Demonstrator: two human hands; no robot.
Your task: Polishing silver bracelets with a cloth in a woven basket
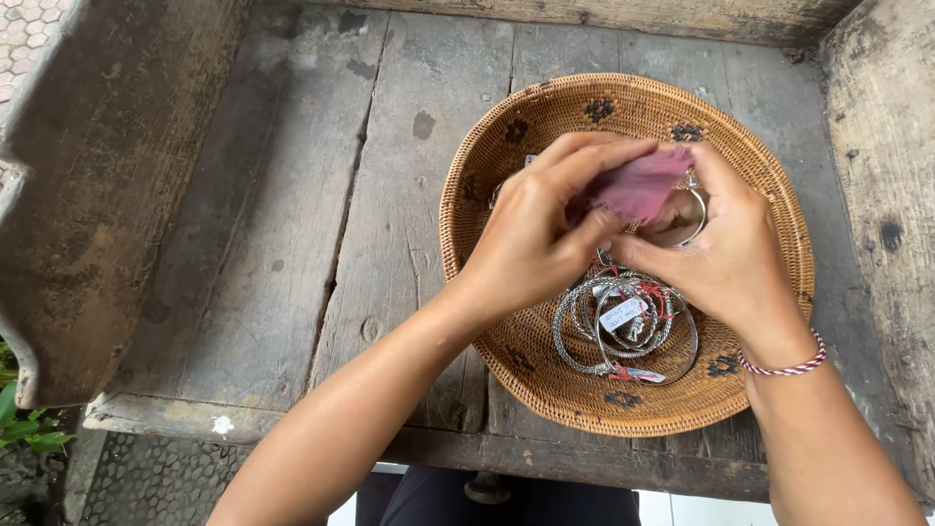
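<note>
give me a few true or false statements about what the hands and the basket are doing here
1. Both hands hold a pink cloth above the round woven basket. True.
2. The basket is empty. False: silver metal bangles with small tags lie in it.
3. The right hand holds a silver ring-shaped bangle against the cloth. True.
4. The left hand rests flat on the grey wooden table. False: it is raised over the basket, its fingers on the cloth.
5. A red and white cord bracelet is on the left wrist. False: it is on the right wrist.

Both hands (633, 239) with pink cloth (643, 185) and silver bangle (693, 216) over woven basket (487, 175)
</note>
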